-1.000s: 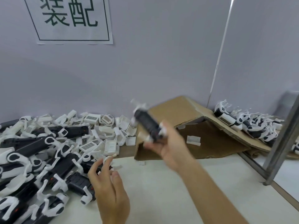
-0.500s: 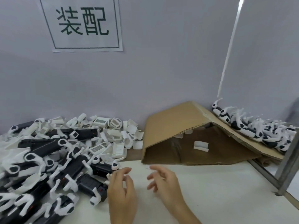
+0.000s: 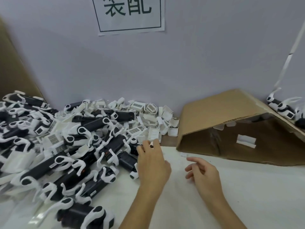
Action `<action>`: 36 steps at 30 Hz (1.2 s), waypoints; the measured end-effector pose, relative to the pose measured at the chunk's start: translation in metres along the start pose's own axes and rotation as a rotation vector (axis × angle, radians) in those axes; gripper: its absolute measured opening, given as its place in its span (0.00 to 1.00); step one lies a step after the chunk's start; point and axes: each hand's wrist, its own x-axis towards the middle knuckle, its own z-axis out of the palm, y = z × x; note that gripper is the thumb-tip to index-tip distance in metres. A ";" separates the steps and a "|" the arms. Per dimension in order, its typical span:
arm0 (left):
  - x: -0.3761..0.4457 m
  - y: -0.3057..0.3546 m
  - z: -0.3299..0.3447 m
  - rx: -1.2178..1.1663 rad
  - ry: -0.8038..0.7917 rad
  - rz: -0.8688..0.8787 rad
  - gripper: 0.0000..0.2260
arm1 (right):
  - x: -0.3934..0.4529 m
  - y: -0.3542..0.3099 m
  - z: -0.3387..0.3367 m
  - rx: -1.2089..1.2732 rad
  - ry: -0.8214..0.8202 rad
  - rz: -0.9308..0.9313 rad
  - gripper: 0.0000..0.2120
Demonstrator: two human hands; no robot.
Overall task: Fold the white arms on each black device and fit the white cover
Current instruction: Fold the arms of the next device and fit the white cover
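Head view, over a white bench (image 3: 231, 195): left hand (image 3: 152, 164) reaching into the edge of a heap of devices (image 3: 69, 156), fingers (image 3: 146, 145) loosely curled over a black body there, seemingly about to lift it, though blur leaves contact uncertain. Right hand (image 3: 202, 175) hovering just off the bench beside it, fingers relaxed and empty, likely waiting to take the other end. Devices heaped on the left: matte black oblong bodies with glossy white curved arms sticking out unfolded, so none of these looks done. Covers (image 3: 155, 119) massed behind against the wall: small white box-like shells, some with barcode labels, within easy reach of both hands. Folded brown cardboard (image 3: 219, 113) propped like a tent at right, apparently a divider, with more black-and-white units (image 3: 283, 108) piled beyond it.
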 end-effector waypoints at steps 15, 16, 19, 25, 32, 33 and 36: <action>0.047 -0.010 -0.014 0.032 0.035 0.241 0.17 | 0.005 0.008 0.001 0.022 -0.023 -0.054 0.15; 0.046 -0.005 -0.018 -0.157 0.062 0.237 0.16 | 0.005 0.007 0.001 0.013 -0.019 -0.064 0.14; 0.038 0.014 -0.024 -0.700 0.069 0.189 0.12 | 0.002 0.004 0.004 -0.039 -0.063 -0.136 0.13; 0.014 0.032 -0.008 -1.052 0.033 -0.111 0.14 | -0.004 0.004 0.009 -0.234 -0.198 -0.256 0.38; -0.011 0.021 0.018 -1.274 -0.105 -0.388 0.14 | -0.006 0.003 0.007 0.025 -0.260 -0.287 0.20; -0.013 0.017 0.020 -1.292 -0.119 -0.401 0.15 | -0.006 0.002 0.005 0.075 -0.229 -0.268 0.17; -0.018 0.011 0.023 -1.380 -0.195 -0.405 0.15 | -0.002 0.000 -0.001 0.159 -0.176 -0.214 0.07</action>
